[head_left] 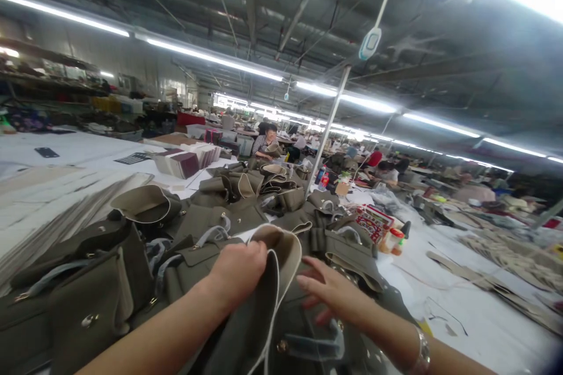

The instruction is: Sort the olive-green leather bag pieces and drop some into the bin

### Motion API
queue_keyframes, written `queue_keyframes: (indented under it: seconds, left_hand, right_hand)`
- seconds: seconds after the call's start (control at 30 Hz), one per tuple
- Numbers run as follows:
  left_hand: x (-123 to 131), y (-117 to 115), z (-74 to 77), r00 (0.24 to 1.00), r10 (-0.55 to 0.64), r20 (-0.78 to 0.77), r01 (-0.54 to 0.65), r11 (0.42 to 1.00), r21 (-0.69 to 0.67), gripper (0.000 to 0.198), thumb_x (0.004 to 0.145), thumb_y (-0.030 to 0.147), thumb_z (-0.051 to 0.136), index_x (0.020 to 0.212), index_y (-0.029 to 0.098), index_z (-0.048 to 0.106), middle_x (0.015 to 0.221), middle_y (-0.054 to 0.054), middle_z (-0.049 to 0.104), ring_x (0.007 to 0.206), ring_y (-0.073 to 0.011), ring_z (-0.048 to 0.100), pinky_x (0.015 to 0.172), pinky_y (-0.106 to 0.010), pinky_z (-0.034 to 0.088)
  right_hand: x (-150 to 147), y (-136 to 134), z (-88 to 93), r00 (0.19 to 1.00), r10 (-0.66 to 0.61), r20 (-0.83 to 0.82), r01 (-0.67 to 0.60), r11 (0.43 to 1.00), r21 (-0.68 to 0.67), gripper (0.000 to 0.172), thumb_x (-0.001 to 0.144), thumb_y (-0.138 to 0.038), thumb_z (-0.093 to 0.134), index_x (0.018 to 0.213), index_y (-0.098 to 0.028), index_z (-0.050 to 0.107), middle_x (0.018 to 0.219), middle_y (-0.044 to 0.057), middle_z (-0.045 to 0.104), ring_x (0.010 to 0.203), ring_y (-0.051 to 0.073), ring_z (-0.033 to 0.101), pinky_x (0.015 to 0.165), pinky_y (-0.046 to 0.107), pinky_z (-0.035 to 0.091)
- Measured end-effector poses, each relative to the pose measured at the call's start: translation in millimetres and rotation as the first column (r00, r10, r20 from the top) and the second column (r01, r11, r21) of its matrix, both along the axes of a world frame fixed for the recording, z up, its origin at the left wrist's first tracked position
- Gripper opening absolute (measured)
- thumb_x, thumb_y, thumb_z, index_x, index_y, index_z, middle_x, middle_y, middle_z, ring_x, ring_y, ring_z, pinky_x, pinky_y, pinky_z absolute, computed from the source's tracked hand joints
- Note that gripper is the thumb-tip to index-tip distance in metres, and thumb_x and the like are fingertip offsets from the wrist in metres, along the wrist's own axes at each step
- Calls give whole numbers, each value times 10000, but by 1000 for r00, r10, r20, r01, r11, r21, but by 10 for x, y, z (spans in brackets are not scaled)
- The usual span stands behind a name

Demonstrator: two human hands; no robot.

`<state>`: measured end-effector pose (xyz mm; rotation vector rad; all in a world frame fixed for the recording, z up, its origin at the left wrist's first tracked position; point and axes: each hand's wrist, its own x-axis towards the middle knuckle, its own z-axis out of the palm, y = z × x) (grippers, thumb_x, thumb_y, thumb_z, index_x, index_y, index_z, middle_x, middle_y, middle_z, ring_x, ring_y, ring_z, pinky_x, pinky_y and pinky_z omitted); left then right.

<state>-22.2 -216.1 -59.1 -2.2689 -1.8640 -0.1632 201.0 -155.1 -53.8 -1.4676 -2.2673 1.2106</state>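
Observation:
An olive-green bag piece (250, 304) with a beige lining and white edges stands with its mouth spread in front of me. My left hand (241, 272) is closed on its upper left edge. My right hand (328, 288) is just to the right of the opening, fingers apart and holding nothing. A silver bracelet (422, 351) circles my right wrist. Below the right hand lies a handle (314, 347) in clear plastic wrap, with gold-coloured fittings. Beside my left arm rests another olive bag (88, 299) with a metal clasp.
Several more olive bags (211, 217) are heaped across the white table. Flat strips (79, 211) lie to the left, with maroon-and-white stacks (185, 161) behind. A metal pole (328, 132), a red patterned box (373, 222) and red-lidded jars (393, 241) stand right. A co-worker (266, 143) sits beyond the heap.

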Motion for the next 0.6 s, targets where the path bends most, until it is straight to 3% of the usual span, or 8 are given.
queue_keyframes:
  seconds: [0.1,0.2,0.27,0.33,0.4,0.47,0.53,0.6]
  left_hand:
    - [83,-17,164,999,29,-38,-27,998,60,354,918,29,357,1130,55,639,929,-152,626,798,-278,684,631,-400,563]
    - [222,-16,190,996,-32,-85,36,998,52,369,904,21,349,1099,52,661,898,-150,607,768,-271,672,595,-381,550]
    - [286,-3,141,993,-64,-104,68,997,32,369,891,11,351,1083,55,663,882,-145,601,766,-265,665,593,-373,549]
    - [297,9,81,988,-94,-125,99,995,34,357,892,24,368,1096,57,659,890,-144,603,757,-261,654,583,-375,548]
    - [260,-3,34,981,-118,-156,128,990,59,361,904,50,381,1139,62,655,926,-147,611,751,-263,642,567,-388,548]
    - [195,-57,-4,971,-134,-196,156,983,99,378,904,62,391,1175,74,654,947,-138,621,741,-267,633,546,-401,545]
    - [122,-158,-67,957,-165,-240,203,969,142,377,889,74,428,1187,93,658,934,-119,634,717,-266,627,531,-410,545]
    - [49,-279,-191,920,-258,-294,319,930,183,354,877,116,484,1179,114,668,924,-105,651,692,-262,622,516,-407,541]
  right_hand:
    - [-103,44,88,974,-154,-168,129,980,-150,755,889,-570,511,1529,-227,303,1531,152,433,1101,258,659,662,294,583]
    - [-234,173,152,977,-99,-186,81,992,-101,584,936,-605,443,1348,-200,532,1407,119,566,1144,252,633,824,328,564]
    - [-288,285,154,996,2,-94,2,999,43,515,926,-604,481,1104,-155,661,1225,123,674,1123,267,631,915,356,529]
    - [-290,395,112,999,33,22,-35,997,75,538,947,-605,435,923,-132,689,1007,134,728,978,267,674,863,373,546]
    - [-240,494,32,990,66,122,-65,998,-9,566,968,-596,374,935,-131,696,913,124,738,774,225,694,701,344,572]
    - [-158,596,-51,965,137,223,-135,991,-25,465,953,-533,458,977,-144,711,877,100,746,652,180,678,605,288,559]
    - [-70,732,-82,927,173,333,-199,979,44,275,902,-367,572,906,-142,730,785,79,738,579,158,655,574,253,543]
    - [0,915,-17,909,134,396,-209,966,152,197,854,-187,552,808,-126,733,694,73,716,515,154,628,543,246,526]
